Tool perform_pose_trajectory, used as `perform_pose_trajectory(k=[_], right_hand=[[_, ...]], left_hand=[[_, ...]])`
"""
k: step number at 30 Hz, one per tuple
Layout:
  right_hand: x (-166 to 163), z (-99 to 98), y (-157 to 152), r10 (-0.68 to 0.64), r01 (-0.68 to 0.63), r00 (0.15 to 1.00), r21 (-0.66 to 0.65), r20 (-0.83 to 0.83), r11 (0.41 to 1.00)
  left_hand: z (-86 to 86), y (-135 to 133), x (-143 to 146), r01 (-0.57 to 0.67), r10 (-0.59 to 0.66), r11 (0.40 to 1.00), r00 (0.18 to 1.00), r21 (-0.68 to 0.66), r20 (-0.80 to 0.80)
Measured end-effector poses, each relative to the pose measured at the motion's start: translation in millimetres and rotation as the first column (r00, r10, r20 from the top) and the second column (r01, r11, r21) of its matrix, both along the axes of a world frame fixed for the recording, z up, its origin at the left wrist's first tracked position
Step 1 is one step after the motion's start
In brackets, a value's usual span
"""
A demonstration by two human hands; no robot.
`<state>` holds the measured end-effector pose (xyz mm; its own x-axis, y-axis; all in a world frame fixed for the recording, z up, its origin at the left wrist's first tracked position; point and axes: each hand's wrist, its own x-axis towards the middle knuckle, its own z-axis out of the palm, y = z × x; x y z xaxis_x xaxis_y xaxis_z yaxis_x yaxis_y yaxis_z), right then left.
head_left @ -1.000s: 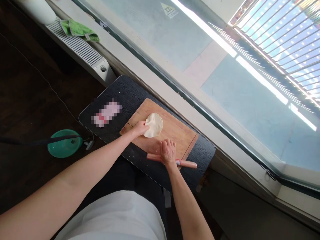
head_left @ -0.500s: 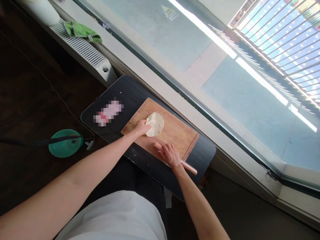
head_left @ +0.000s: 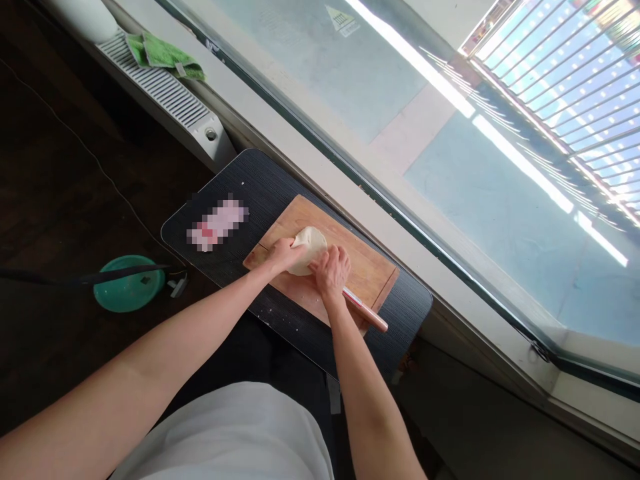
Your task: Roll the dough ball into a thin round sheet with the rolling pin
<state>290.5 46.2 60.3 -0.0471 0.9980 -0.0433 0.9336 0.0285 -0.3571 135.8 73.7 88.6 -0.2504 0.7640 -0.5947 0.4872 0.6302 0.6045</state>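
A flat, pale round of dough (head_left: pixel 311 243) lies on a wooden cutting board (head_left: pixel 367 268). My left hand (head_left: pixel 285 253) pinches the dough's left edge between thumb and fingers. My right hand (head_left: pixel 333 269) is closed over a wooden rolling pin (head_left: pixel 373 318), at the right edge of the dough. The pin's near end sticks out past my right palm, over the board's front right edge. Its other end is hidden under my fingers.
The board rests on a small black table (head_left: pixel 255 180) against a window ledge. A blurred pink item (head_left: pixel 220 223) lies at the table's left. On the floor stands a green basin (head_left: pixel 120 293). A green cloth (head_left: pixel 165 57) lies on a radiator (head_left: pixel 160 93).
My right hand has moved up and left with the rolling pin, from the board's front onto the right edge of the dough. My left hand keeps its hold on the dough.
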Motion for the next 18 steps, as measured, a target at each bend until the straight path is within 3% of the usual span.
perform_pose_trajectory(k=[4,10,15,18], right_hand=[[-23,-3.8,3,-0.063,0.064,0.998,-0.036,0.024,0.997],[-14,-7.1,28,-0.096,0.096,0.995,-0.016,0.018,0.995],[-18,-8.0,14,-0.017,0.017,1.000,-0.037,0.009,0.999],[-15,-9.7,23,-0.076,0.076,0.997,-0.021,0.033,0.997]], left_hand=[[1.3,0,-1,0.003,-0.001,0.998,0.999,0.066,-0.033],[0.7,-5,-2,-0.036,0.038,0.998,0.998,0.048,-0.049],[6.5,-4,-4,-0.089,0.089,0.996,0.996,-0.024,0.001],[7.8,-9,-4,-0.116,0.122,0.988,0.991,-0.098,0.054]])
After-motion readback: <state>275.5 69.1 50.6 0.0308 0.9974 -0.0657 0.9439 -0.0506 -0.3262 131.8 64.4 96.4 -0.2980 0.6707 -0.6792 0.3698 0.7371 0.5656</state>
